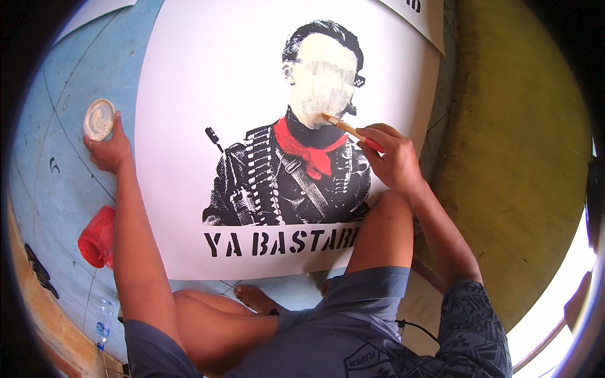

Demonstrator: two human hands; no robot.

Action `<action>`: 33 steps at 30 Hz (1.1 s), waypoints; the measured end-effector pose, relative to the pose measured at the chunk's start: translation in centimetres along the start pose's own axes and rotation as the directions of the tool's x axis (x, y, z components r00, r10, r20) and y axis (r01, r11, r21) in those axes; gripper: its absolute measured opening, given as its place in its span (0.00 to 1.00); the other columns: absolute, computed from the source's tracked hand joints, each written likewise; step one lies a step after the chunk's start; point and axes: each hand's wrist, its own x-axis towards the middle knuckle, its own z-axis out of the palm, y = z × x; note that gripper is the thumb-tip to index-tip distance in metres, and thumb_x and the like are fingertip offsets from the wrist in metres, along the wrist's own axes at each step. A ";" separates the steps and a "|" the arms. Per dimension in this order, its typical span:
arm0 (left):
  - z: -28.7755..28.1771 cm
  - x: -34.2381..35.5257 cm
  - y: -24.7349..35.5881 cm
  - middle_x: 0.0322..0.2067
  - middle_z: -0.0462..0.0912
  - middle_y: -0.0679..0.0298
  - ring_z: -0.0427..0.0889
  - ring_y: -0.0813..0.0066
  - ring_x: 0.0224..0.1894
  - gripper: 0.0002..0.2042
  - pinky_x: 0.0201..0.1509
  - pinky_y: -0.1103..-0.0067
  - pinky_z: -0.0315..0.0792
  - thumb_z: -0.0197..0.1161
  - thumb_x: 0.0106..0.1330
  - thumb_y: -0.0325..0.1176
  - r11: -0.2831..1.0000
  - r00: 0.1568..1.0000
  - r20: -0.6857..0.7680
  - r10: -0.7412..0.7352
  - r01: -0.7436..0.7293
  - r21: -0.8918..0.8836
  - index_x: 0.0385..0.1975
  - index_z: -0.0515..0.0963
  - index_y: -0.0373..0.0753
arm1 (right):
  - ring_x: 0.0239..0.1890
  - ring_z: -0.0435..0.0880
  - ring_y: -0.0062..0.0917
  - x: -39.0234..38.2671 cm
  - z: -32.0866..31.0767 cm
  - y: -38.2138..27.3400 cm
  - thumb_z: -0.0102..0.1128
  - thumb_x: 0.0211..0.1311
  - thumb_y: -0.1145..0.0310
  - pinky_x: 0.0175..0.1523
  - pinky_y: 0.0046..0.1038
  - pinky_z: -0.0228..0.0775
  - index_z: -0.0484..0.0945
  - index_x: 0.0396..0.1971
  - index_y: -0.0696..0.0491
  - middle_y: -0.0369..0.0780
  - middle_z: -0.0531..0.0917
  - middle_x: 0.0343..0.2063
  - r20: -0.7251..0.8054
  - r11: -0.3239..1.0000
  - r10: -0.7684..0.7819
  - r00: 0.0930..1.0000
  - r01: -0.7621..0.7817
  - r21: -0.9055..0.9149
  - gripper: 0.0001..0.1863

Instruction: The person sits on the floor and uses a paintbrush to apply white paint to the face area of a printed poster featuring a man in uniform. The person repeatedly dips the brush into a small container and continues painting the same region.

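A large white poster (183,113) lies in front of me, printed with a black figure in a red neckerchief above a line of stencil lettering. Cream paint (321,82) covers the figure's face in streaks. Closed around a paintbrush (343,127) with a red handle end, my right hand (394,157) has the bristles at the lower part of the painted face. Off the poster's left edge, my left hand (110,148) grips a small round tub (99,120) with cream paint inside.
On the blue tiled floor (63,164) a red container (97,238) is by my left forearm, with a plastic bottle (104,324) nearer me. Dark sandals (41,271) lie far left. Another sheet (419,19) overlaps the top right corner. A yellow-green surface (510,164) runs along the right.
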 end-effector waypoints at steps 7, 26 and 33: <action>-0.5 -0.2 1.2 0.59 0.77 0.51 0.73 0.45 0.62 0.51 0.67 0.54 0.64 0.76 0.48 0.65 0.999 0.999 0.044 0.001 0.001 -0.045 0.66 0.67 0.35 | 0.39 0.87 0.42 1.7 -0.9 1.7 0.68 0.58 0.76 0.44 0.37 0.80 0.84 0.45 0.56 0.46 0.86 0.41 -0.169 0.993 0.086 0.982 -0.099 -0.071 0.13; -0.1 -0.3 1.2 0.58 0.78 0.51 0.73 0.44 0.62 0.51 0.66 0.52 0.63 0.76 0.47 0.66 0.999 1.000 0.004 0.003 -0.003 -0.036 0.65 0.67 0.36 | 0.41 0.87 0.41 -0.6 0.7 1.3 0.67 0.59 0.74 0.46 0.36 0.79 0.84 0.45 0.55 0.43 0.86 0.44 -0.143 0.987 0.150 0.978 -0.157 -0.044 0.13; 0.2 -0.1 0.5 0.58 0.78 0.49 0.73 0.45 0.62 0.51 0.65 0.51 0.64 0.75 0.48 0.67 1.000 1.000 -0.012 0.009 -0.009 -0.010 0.66 0.67 0.36 | 0.40 0.87 0.42 -2.5 3.3 -0.6 0.67 0.57 0.75 0.46 0.37 0.80 0.85 0.44 0.53 0.44 0.86 0.43 -0.097 0.991 0.132 0.986 -0.132 0.007 0.13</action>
